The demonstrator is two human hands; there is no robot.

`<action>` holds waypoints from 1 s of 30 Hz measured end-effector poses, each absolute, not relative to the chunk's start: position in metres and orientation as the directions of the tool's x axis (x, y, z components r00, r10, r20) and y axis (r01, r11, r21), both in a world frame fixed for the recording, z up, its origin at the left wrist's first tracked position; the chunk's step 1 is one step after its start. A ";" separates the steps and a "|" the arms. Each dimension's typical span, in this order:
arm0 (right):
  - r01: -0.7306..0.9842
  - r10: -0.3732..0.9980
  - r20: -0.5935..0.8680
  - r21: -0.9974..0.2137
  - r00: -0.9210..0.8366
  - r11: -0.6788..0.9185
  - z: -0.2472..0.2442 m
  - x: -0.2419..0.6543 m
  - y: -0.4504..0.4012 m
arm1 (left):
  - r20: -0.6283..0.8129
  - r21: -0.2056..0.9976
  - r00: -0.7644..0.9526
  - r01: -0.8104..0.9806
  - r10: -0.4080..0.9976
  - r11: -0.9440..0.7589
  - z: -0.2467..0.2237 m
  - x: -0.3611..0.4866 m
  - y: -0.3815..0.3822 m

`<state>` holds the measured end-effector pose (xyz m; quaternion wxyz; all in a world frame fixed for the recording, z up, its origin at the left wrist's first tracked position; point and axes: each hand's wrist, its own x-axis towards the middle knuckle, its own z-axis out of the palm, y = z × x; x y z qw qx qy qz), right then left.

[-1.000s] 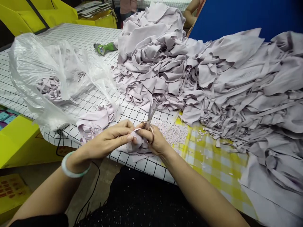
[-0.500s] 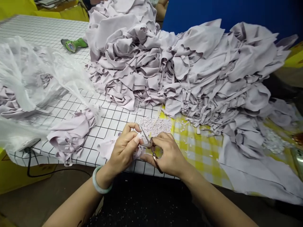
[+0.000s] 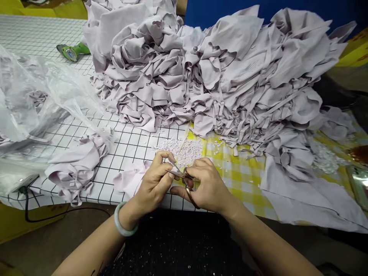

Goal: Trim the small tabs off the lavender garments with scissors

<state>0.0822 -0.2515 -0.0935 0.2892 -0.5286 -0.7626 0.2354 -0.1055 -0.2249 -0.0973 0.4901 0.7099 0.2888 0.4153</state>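
My right hand (image 3: 208,184) is wrapped round the handles of a pair of scissors (image 3: 188,188), whose blades are parted and point up and left. Fingers pinched, my left hand (image 3: 155,182) holds a piece of light mauve fabric (image 3: 130,179) at the blade tips; part of it hangs behind the hand over the table edge. The fabric between the fingertips is mostly hidden. Just beyond both hands, small cut scraps (image 3: 186,150) lie in a heap on the table.
Large piles of mauve fabric (image 3: 235,84) fill the table's back and right. At left are a clear plastic bag (image 3: 57,88), a bunched fabric piece (image 3: 76,165), a green rotary cutter (image 3: 73,51) and a phone (image 3: 25,182) with a black cable. Yellow checked cloth (image 3: 244,184) lies at right.
The view has shifted, so the table and piles appear further left and slightly higher. My left fingers have moved slightly against the scissors' blades, and both hands keep their hold.
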 end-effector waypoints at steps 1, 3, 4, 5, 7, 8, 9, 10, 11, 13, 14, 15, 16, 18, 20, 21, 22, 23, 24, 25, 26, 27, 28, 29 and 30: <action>0.669 0.943 0.196 -0.666 -0.270 0.330 -0.094 0.082 -0.252 | 0.304 0.937 0.492 0.003 0.816 -0.350 -0.098 -0.105 -0.225; 0.671 0.945 0.198 -0.667 -0.260 0.325 -0.096 0.083 -0.251 | 0.298 0.939 0.497 0.000 0.815 -0.344 -0.099 -0.104 -0.225; 0.673 0.946 0.197 -0.666 -0.257 0.321 -0.097 0.083 -0.252 | 0.298 0.940 0.498 -0.004 0.815 -0.341 -0.099 -0.103 -0.225; 0.677 0.948 0.194 -0.664 -0.254 0.318 -0.097 0.084 -0.252 | 0.299 0.940 0.498 -0.009 0.814 -0.340 -0.100 -0.103 -0.225; 0.688 0.951 0.190 -0.657 -0.244 0.308 -0.099 0.086 -0.252 | 0.304 0.940 0.500 -0.018 0.811 -0.341 -0.100 -0.101 -0.224; 0.693 0.953 0.189 -0.654 -0.239 0.303 -0.100 0.087 -0.253 | 0.304 0.939 0.503 -0.018 0.809 -0.342 -0.099 -0.100 -0.224; 0.696 0.954 0.188 -0.653 -0.233 0.298 -0.101 0.088 -0.253 | 0.302 0.939 0.509 -0.015 0.806 -0.342 -0.099 -0.099 -0.223; 0.698 0.956 0.187 -0.653 -0.225 0.292 -0.102 0.089 -0.254 | 0.297 0.940 0.519 -0.010 0.802 -0.342 -0.098 -0.097 -0.222; 0.701 0.958 0.188 -0.653 -0.214 0.285 -0.104 0.091 -0.255 | 0.290 0.940 0.530 -0.004 0.797 -0.340 -0.098 -0.096 -0.220; 0.708 0.965 0.182 -0.656 -0.189 0.262 -0.108 0.094 -0.257 | 0.272 0.943 0.554 0.012 0.787 -0.334 -0.100 -0.091 -0.216; 0.712 0.970 0.171 -0.658 -0.174 0.244 -0.110 0.097 -0.257 | 0.262 0.944 0.567 0.019 0.781 -0.330 -0.102 -0.088 -0.214; 0.718 0.975 0.154 -0.660 -0.159 0.221 -0.114 0.100 -0.258 | 0.254 0.945 0.579 0.023 0.775 -0.327 -0.105 -0.085 -0.212; 0.726 0.982 0.126 -0.661 -0.142 0.190 -0.117 0.104 -0.258 | 0.243 0.947 0.590 0.029 0.770 -0.321 -0.107 -0.082 -0.209; 0.747 0.996 0.035 -0.659 -0.087 0.089 -0.123 0.114 -0.256 | 0.219 0.950 0.609 0.046 0.762 -0.310 -0.111 -0.075 -0.205; 0.776 0.999 -0.046 -0.630 0.012 -0.039 -0.126 0.127 -0.256 | 0.196 0.948 0.620 0.078 0.759 -0.309 -0.109 -0.073 -0.202; 0.784 0.996 -0.060 -0.614 0.065 -0.088 -0.126 0.133 -0.256 | 0.186 0.944 0.625 0.101 0.758 -0.315 -0.106 -0.076 -0.201; 0.788 0.993 -0.050 -0.605 0.106 -0.115 -0.126 0.138 -0.256 | 0.177 0.936 0.631 0.129 0.755 -0.328 -0.102 -0.083 -0.200; 0.787 0.992 -0.021 -0.607 0.123 -0.110 -0.125 0.140 -0.257 | 0.169 0.923 0.632 0.167 0.756 -0.346 -0.097 -0.093 -0.200; 0.780 0.994 0.020 -0.621 0.112 -0.075 -0.124 0.140 -0.259 | 0.167 0.899 0.613 0.226 0.772 -0.374 -0.092 -0.107 -0.201; 0.763 0.995 0.059 -0.646 0.077 -0.021 -0.124 0.136 -0.260 | 0.177 0.857 0.562 0.315 0.808 -0.408 -0.089 -0.124 -0.202; 0.733 0.996 0.088 -0.679 0.024 0.043 -0.124 0.128 -0.262 | 0.211 0.791 0.474 0.431 0.855 -0.434 -0.089 -0.144 -0.204; 0.690 0.993 0.111 -0.715 -0.042 0.109 -0.126 0.117 -0.263 | 0.260 0.703 0.362 0.565 0.895 -0.433 -0.091 -0.164 -0.209; 0.639 0.985 0.132 -0.749 -0.116 0.175 -0.129 0.102 -0.264 | 0.307 0.606 0.261 0.688 0.915 -0.399 -0.095 -0.185 -0.214; 0.585 0.970 0.152 -0.775 -0.192 0.238 -0.132 0.084 -0.266 | 0.326 0.519 0.201 0.778 0.924 -0.353 -0.102 -0.203 -0.222; 0.537 0.946 0.177 -0.788 -0.271 0.301 -0.136 0.065 -0.267 | 0.307 0.456 0.195 0.829 0.932 -0.324 -0.109 -0.218 -0.230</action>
